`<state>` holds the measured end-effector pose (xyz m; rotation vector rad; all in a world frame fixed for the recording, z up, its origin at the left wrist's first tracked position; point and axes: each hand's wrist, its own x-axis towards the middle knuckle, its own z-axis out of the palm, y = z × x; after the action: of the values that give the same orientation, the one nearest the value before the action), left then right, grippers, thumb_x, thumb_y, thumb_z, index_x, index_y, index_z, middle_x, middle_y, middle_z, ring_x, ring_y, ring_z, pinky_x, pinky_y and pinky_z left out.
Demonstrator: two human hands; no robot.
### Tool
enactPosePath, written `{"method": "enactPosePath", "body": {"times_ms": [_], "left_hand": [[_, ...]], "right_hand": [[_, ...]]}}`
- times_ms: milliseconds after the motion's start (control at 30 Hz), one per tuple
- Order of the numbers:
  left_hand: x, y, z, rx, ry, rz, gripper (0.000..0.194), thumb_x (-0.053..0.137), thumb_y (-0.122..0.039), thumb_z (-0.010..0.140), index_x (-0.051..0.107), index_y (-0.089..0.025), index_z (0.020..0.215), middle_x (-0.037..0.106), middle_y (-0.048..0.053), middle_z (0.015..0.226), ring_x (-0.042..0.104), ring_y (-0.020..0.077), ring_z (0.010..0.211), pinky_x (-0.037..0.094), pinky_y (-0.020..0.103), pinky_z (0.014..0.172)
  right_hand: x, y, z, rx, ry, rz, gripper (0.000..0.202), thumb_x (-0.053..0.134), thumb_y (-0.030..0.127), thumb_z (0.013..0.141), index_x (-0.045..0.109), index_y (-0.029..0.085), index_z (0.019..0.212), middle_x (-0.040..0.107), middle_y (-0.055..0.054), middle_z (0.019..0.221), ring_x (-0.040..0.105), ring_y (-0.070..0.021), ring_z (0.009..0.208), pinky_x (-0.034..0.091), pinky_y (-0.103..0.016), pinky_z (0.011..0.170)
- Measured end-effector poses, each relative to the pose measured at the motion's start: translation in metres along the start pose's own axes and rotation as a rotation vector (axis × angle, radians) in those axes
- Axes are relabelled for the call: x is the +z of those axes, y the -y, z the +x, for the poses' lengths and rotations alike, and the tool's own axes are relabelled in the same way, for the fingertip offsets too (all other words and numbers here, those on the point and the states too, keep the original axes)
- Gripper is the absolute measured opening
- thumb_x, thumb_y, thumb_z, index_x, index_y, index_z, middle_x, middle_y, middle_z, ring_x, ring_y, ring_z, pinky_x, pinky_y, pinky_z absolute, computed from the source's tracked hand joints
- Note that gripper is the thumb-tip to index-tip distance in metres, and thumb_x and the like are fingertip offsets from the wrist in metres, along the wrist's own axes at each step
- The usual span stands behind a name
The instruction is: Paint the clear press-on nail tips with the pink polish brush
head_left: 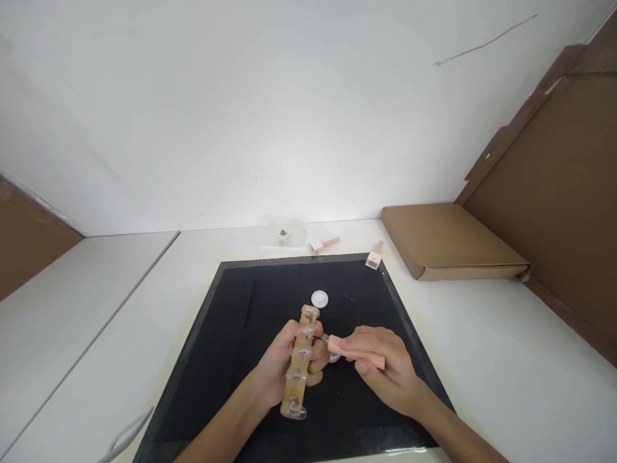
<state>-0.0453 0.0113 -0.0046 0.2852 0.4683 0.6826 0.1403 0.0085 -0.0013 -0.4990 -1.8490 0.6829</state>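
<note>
My left hand (278, 365) is closed round a narrow wooden strip (299, 363) that carries several clear plastic pieces along its length. The strip stands tilted over the black mat. On the right, my right hand (389, 366) grips a pink handle (357, 352), whose thin dark tip points left at the strip, near the fingers of my left hand. Whether the tip touches a clear piece is too small to tell. A small round container (333, 356) lies partly hidden under the pink handle. Beyond the strip, a white round lid (319, 299) rests on the mat.
The black mat (226, 308) covers the middle of the white table (486, 334). Behind it are two small pink-handled items (317, 246) (373, 259) and a clear tray with a small piece (284, 236). A flat cardboard box (453, 241) sits at the back right.
</note>
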Motion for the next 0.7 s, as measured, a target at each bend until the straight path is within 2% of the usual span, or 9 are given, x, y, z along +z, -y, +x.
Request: {"method": "enactPosePath", "body": {"times_ms": [100,200,367,467,567,700], "left_hand": [[0.0006,0.0019,0.0011,-0.009,-0.039,0.027,0.016,0.059,-0.028,0.068,0.047,-0.018,0.065,0.031,-0.009,0.044,0.019,0.0049,0.038,0.014,0.017,0.037],[0.0016,0.0042,0.0018,-0.005,-0.084,0.056,0.018,0.059,-0.029,0.067,0.045,-0.018,0.065,0.029,-0.010,0.043,0.018,0.0051,0.038,0.014,0.017,0.038],[0.0051,0.0039,0.0003,-0.007,-0.094,0.104,0.021,0.061,-0.030,0.065,0.043,-0.019,0.063,0.029,-0.009,0.043,0.018,0.0051,0.039,0.014,0.018,0.038],[0.0054,0.0026,-0.0010,-0.003,-0.066,0.127,0.023,0.059,-0.031,0.066,0.042,-0.018,0.060,0.032,-0.008,0.045,0.020,0.0050,0.040,0.015,0.018,0.038],[0.0044,0.0015,-0.0011,0.007,-0.066,0.120,0.020,0.058,-0.031,0.066,0.043,-0.018,0.063,0.032,-0.008,0.046,0.021,0.0052,0.040,0.016,0.018,0.039],[0.0035,0.0017,0.0007,-0.004,-0.095,0.106,0.019,0.058,-0.030,0.066,0.042,-0.018,0.065,0.034,-0.008,0.048,0.021,0.0042,0.038,0.017,0.018,0.039]], "right_hand": [[0.0023,-0.0021,-0.0008,-0.005,0.055,0.040,0.027,0.047,0.033,0.095,0.062,0.025,0.116,0.072,-0.002,0.073,0.057,-0.0136,0.056,0.045,-0.025,0.054],[0.0020,-0.0027,-0.0007,0.018,0.088,0.019,0.027,0.048,0.030,0.095,0.061,0.024,0.118,0.072,-0.002,0.074,0.060,-0.0139,0.059,0.046,-0.025,0.055],[-0.0005,0.0029,0.0015,0.040,0.018,-0.025,0.027,0.050,0.017,0.091,0.063,0.025,0.113,0.072,-0.001,0.073,0.058,-0.0133,0.055,0.046,-0.024,0.053],[-0.0004,0.0059,0.0029,0.057,-0.029,-0.027,0.027,0.050,0.014,0.090,0.064,0.024,0.111,0.070,-0.001,0.069,0.059,-0.0136,0.054,0.046,-0.024,0.052],[0.0005,0.0068,0.0040,0.047,-0.030,-0.002,0.025,0.049,0.018,0.091,0.064,0.025,0.111,0.071,-0.001,0.070,0.060,-0.0139,0.055,0.046,-0.024,0.052],[0.0017,0.0056,0.0041,0.015,0.046,0.067,0.026,0.048,0.030,0.094,0.062,0.026,0.116,0.072,-0.002,0.073,0.060,-0.0144,0.058,0.047,-0.025,0.056]]}}
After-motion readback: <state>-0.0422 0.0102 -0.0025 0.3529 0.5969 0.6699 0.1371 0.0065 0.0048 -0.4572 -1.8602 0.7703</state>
